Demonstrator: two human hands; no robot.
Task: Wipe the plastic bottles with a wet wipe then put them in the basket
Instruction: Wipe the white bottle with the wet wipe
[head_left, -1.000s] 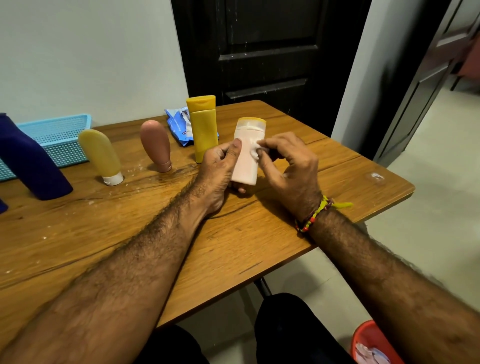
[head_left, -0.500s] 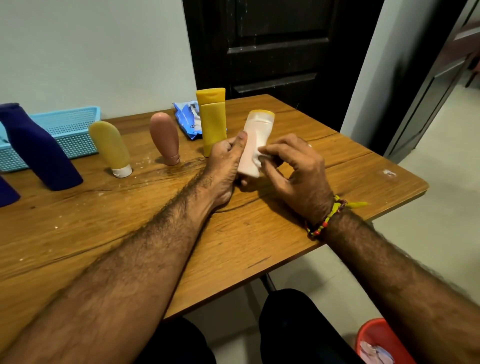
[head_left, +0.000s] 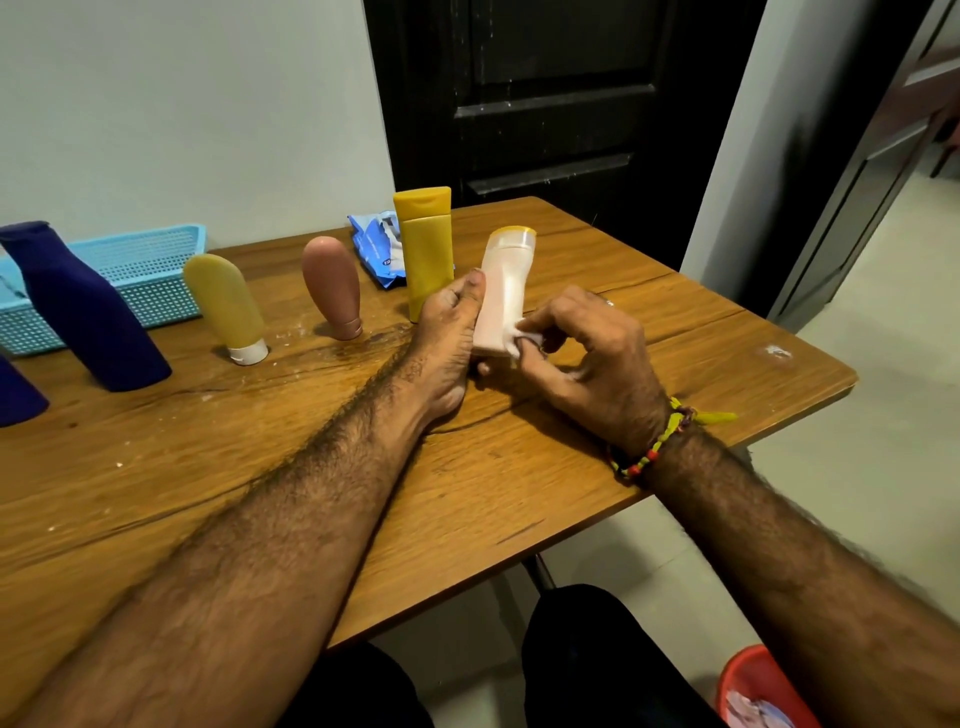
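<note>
My left hand (head_left: 448, 338) grips a white bottle with a yellow cap (head_left: 503, 291), tilted a little above the wooden table (head_left: 260, 467). My right hand (head_left: 587, 358) pinches a small white wet wipe (head_left: 522, 344) against the bottle's lower end. Behind them stands a yellow bottle (head_left: 426, 254). To the left stand a pink bottle (head_left: 332, 286), a pale yellow bottle (head_left: 226, 306) and a dark blue bottle (head_left: 85, 312). Another dark blue bottle (head_left: 15, 395) shows at the left edge. The light blue basket (head_left: 156, 270) sits at the back left against the wall.
A blue wet-wipe pack (head_left: 376, 249) lies behind the yellow bottle. A red bin (head_left: 753, 691) holding used wipes stands on the floor at the lower right. A dark door (head_left: 545, 104) is behind the table, and the table's right edge drops off to tiled floor.
My right hand has slid the wipe down from the bottle's middle to its lower end. The bottle has tilted slightly, and my left hand keeps holding it.
</note>
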